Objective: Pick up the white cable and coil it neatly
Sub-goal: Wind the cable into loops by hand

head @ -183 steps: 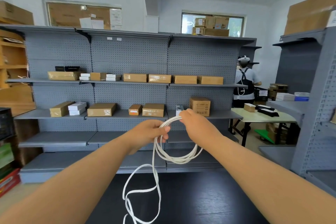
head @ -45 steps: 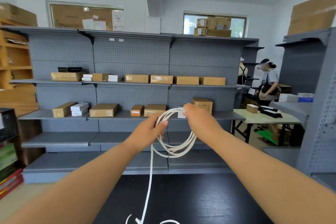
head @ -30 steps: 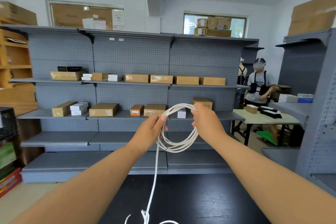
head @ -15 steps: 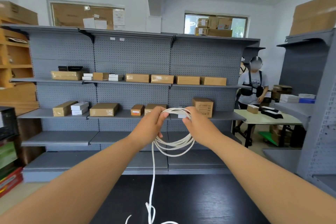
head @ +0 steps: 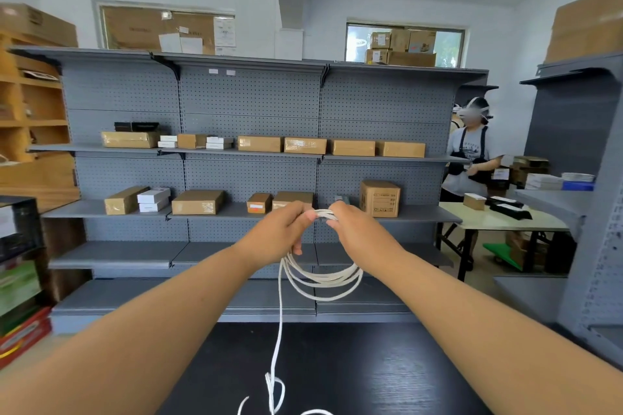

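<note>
Coiling is mostly done. The left hand (head: 279,234) grips the top of the thin white round cable (head: 322,280) with curled fingers. The right hand (head: 359,232) pinches the same bundle just beside it. The loops hang below both hands. Not yet coiled: one straight tail dropping to the black wood-grain counter (head: 371,374), ending in a small tangle. Count: one cable, about four loops, two hands.

Surface: black wood-grain tabletop (head: 371,377), bottom of view. On it: loose tail of thin white cable (head: 269,384), small loop near lower edge, strand rising off surface.
</note>
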Available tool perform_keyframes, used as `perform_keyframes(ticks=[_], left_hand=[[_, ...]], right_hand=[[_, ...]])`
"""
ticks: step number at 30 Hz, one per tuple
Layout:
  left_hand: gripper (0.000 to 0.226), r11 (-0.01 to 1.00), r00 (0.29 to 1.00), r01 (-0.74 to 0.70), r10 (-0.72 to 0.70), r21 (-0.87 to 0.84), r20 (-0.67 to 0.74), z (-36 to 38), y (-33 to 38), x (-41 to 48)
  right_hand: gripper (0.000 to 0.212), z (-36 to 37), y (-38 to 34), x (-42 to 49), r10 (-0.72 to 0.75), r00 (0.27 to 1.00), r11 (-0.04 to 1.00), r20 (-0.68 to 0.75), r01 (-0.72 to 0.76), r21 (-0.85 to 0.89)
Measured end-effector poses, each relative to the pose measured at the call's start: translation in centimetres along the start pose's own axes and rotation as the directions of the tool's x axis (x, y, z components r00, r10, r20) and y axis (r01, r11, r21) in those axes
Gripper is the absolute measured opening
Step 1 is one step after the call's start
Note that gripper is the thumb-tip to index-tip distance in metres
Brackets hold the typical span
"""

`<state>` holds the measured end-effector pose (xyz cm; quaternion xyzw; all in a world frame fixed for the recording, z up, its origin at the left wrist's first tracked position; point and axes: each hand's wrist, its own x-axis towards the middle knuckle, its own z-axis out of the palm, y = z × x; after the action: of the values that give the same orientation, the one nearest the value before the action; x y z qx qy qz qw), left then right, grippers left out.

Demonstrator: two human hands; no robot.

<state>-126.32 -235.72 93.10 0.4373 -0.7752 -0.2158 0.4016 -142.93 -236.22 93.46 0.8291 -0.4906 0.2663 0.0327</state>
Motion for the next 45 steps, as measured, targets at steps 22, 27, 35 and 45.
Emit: perform_keyframes(ticks=[22,27,35,45], left_hand=[[0.024,0.997,0.953,0.062,-0.046,0.046,-0.300,3.3,-0.5,-0.9],[0.020,0.947,0.965,0.041,0.045,0.319,-0.259,2.2,-0.3,-0.4],[0.017,0.865,0.994,0.008,0.046,0.502,-0.095,0.9,0.7,0.2],[0.024,0.819,0.999,-0.042,0.054,0.573,-0.004,0.7,0.1,0.0]], right_hand=[[0.017,0.3,1.6,-0.7,0.379,0.920,0.832,-0.101,-0.292,0.472],[0.020,0.0,1.7,-1.0,0.319,0.948,0.843,-0.017,-0.275,0.462],[0.058,-1.1,0.6,-0.8,0.144,0.986,0.863,-0.087,-0.082,0.499],[0.046,-0.2,0.4,-0.7,0.022,0.998,0.988,0.067,-0.032,0.152]])
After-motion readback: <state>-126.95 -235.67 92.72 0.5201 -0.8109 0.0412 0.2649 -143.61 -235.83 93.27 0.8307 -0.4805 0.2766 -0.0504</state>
